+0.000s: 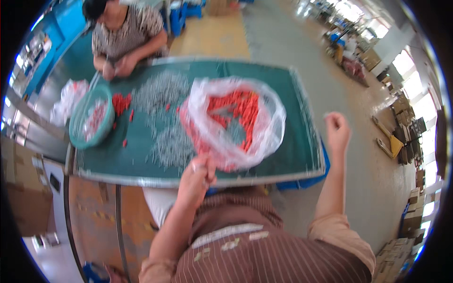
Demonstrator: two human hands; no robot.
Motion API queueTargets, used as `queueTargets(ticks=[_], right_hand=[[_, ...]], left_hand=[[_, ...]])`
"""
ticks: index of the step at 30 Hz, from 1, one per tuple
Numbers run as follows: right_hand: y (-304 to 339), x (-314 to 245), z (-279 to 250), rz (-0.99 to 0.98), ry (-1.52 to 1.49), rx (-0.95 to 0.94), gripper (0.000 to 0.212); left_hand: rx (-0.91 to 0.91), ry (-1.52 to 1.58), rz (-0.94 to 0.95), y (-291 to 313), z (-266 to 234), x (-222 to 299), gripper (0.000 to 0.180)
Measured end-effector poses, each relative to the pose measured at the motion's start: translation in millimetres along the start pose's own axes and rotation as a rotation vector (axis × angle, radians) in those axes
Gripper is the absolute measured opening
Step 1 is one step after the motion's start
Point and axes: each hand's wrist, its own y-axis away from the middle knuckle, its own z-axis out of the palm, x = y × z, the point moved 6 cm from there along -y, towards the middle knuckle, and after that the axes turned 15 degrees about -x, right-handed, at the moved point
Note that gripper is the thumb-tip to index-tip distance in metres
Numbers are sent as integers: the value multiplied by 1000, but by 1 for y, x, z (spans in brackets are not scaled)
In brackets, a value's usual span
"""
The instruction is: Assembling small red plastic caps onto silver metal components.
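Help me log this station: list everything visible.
Table: one, green, centre
Open bag: one, translucent white, on table
Red pieces: many, red, in open bag, beside basket
Thin pieces: two main heaps, grey, left of open bag
Basket: one, teal, table's left end
Crumpled bag: one, whitish, beside basket
Co-worker: one, patterned top, table's far left
Boxes: several, brown, left and right
Pallet truck: one, yellow, right
Farther clutter: uncountable, mixed colours, background
Apron: one, striped brown, worn
Left hand: one, bare, at open bag's near edge
Right hand: one, bare, right of table

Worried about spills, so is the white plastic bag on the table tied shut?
No, the plastic bag gapes wide open, showing red pieces inside.
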Motion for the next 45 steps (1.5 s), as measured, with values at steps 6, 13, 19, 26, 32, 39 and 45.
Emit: queueTargets(ticks=[6, 13, 19, 26, 32, 39, 45], right_hand=[[12, -17, 4, -36, 56, -43, 20], [101, -150, 143, -140, -567, -865, 19], [137, -175, 207, 15, -1040, -1100, 13], [122, -177, 205, 83, -1034, -1091, 4], [109, -187, 195, -24, -812, -1171, 9], [105, -196, 189, -65, -649, -1232, 13], [101, -193, 186, -51, -663, -1254, 15]], left_hand=[[53, -45, -19, -11, 16, 9, 46], [57, -105, -3, 1, 15, 2, 53], [121, -166, 86, 8, 16, 7, 46], [176, -251, 61, 20, -12, 16, 21], [226, -553, 65, 21, -5, 50, 18], [79, -1219, 131, 18, 23, 53, 19], [94, -644, -178, 15, -5, 31, 20]])
